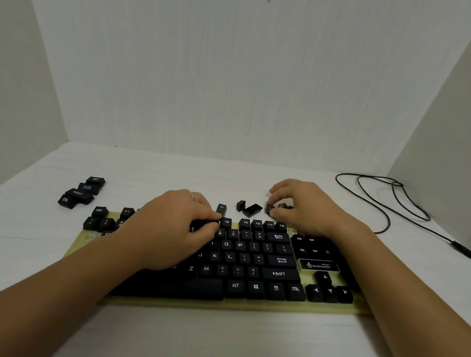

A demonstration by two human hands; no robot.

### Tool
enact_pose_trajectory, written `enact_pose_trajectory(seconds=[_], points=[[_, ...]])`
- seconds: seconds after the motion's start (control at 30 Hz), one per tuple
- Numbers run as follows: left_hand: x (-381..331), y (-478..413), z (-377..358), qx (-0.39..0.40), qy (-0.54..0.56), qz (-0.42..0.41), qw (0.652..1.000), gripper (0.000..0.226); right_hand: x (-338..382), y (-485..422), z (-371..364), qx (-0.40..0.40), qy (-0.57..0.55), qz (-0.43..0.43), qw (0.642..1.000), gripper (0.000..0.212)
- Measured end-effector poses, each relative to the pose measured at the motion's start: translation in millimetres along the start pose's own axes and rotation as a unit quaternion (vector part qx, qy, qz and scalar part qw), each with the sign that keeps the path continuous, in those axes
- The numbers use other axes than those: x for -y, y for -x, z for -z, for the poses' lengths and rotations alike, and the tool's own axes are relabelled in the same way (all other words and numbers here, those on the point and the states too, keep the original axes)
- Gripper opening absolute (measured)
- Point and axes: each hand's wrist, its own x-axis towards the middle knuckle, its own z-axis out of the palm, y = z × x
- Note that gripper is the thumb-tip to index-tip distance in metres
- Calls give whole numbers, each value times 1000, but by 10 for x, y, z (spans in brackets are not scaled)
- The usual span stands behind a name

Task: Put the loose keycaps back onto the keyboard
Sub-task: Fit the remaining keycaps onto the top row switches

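A black keyboard [249, 260] on a yellowish base lies across the white table in front of me. My left hand [172, 227] rests over its upper middle rows, fingers curled down onto a keycap there. One keycap [221, 209] stands just behind those fingers. My right hand [300, 204] is behind the keyboard's top right edge, its fingertips pinching a small loose keycap [269, 209] on the table. Two more loose keycaps [248, 208] lie to its left. Several larger loose keycaps [82, 192] sit in a row at the far left.
The keyboard's black cable [393, 199] loops over the table at the right and ends in a plug [466, 252]. White walls close in the table at the back and on both sides.
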Motion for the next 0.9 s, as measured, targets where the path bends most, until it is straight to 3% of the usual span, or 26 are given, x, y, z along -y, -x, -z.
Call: enact_pose_trajectory(seconds=[0.07,0.23,0.4,0.57,0.9], points=[[3,-3,-8,3,-1,-1,1000,51,16,12,-11,-17,-10,7,1000,11],[-8,6,-4,-2,-12,2,1000,37,-12,46,15,-84,-46,7,995,17],[-14,1,1,-4,-10,-1,1000,35,-9,76,50,-46,-57,-11,997,33],[2,10,-6,-3,-14,-2,1000,35,66,51,41,-4,-55,-21,998,35],[-13,-5,-1,-3,-10,-1,1000,36,91,137,91,-89,-50,23,995,30]])
